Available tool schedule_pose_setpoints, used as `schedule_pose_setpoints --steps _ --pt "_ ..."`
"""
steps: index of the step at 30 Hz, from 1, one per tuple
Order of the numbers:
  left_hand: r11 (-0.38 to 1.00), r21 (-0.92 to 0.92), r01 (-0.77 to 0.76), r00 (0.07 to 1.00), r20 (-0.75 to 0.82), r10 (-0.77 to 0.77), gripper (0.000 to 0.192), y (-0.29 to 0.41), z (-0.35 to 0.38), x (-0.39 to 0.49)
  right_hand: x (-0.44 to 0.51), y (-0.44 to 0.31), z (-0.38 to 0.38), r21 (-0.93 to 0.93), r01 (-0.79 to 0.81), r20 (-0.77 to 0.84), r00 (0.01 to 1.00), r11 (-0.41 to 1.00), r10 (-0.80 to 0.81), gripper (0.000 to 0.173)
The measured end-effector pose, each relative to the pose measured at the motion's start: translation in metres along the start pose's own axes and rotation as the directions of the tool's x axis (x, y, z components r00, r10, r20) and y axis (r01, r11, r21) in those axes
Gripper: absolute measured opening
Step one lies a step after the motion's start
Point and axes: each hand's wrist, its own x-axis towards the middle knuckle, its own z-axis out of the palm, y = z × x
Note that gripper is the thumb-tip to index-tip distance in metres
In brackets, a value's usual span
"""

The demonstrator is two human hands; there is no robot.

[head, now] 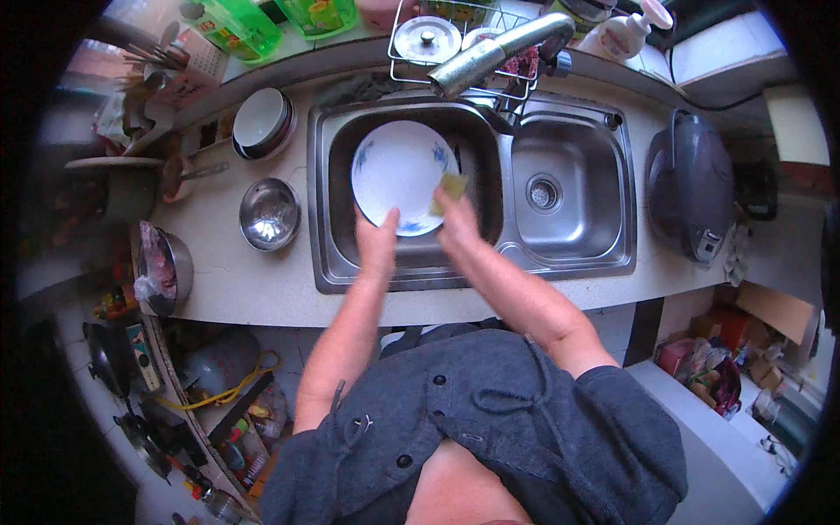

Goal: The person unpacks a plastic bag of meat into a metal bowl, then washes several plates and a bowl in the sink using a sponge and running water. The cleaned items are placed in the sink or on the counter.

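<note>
A white plate (403, 170) with blue floral marks near its rim is held over the left basin of a stainless steel double sink (410, 262). My left hand (377, 239) grips its lower left edge, thumb on the upper face. In my right hand (455, 216) is a yellowish-green sponge (451, 192), at the plate's lower right rim. The right hand and sponge are blurred. Much of the basin floor lies hidden beneath the plate.
A metal faucet (502, 56) angles over the sink's back edge, before a wire rack (398, 69). Stacked bowls (260, 121) and a steel bowl (270, 214) stand left on the counter (230, 282). A dark rounded appliance (692, 187) sits right of the drain basin (571, 216).
</note>
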Motion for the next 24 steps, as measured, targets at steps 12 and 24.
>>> schedule_pose_setpoints --steps 12,24 --pt "0.997 -0.061 0.039 0.993 0.118 -0.032 0.053 0.026 -0.029 0.003 0.017 -0.019 0.001 -0.175 0.182 0.181 0.972 0.968 -0.15 0.038" --pt "0.99 0.05 0.129 0.962 0.235 -0.137 0.059 0.033 -0.038 0.007 0.036 -0.038 -0.002 -0.424 0.129 0.206 0.978 0.896 -0.043 0.039"
